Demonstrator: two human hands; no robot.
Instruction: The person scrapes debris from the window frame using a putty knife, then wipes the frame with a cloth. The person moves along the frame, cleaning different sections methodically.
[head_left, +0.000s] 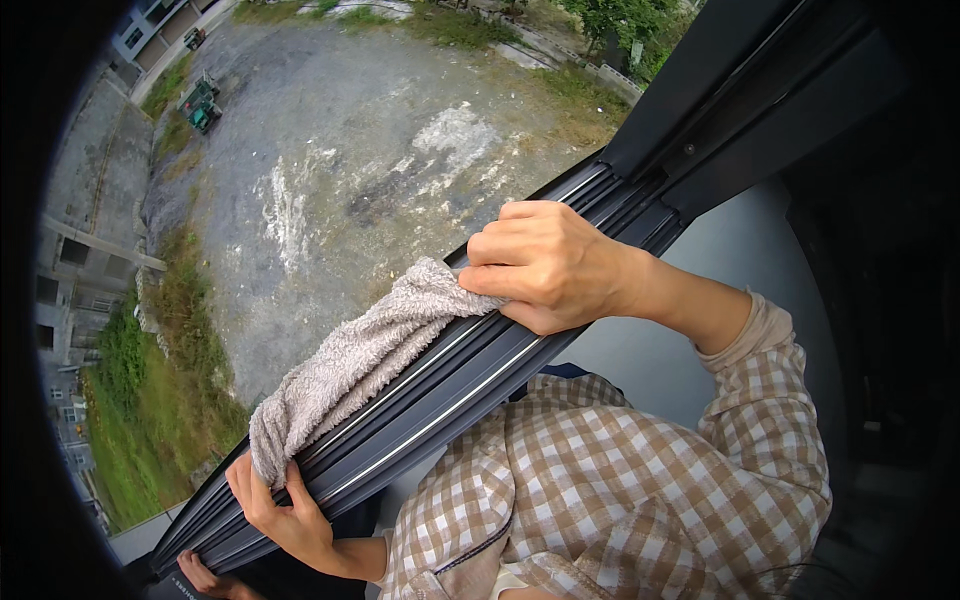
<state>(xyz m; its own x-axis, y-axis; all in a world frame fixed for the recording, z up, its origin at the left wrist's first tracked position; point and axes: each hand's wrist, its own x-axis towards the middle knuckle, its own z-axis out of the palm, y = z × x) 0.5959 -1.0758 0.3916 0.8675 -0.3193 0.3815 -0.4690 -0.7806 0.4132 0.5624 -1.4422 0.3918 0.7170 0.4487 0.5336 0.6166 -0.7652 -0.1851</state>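
A twisted, light grey-brown terry cloth (352, 360) stretches along the outer side of a dark metal window frame's sill (442, 390), which has several parallel tracks. My right hand (551, 270) grips the cloth's upper right end, fingers curled over it, above the tracks. At the lower left, my left hand (281, 510) pinches the other end between thumb and fingers, close to the sill. Part of the cloth hangs over the outer edge. My checked sleeves and shirt front fill the lower right of the view.
Another person's hand (206, 577) rests by the sill's lower left end. The dark upright frame (690, 97) rises at upper right. Far below outside lie a gravel yard (360, 150), a green vehicle (199, 103), grass (142, 427) and concrete buildings (97, 157).
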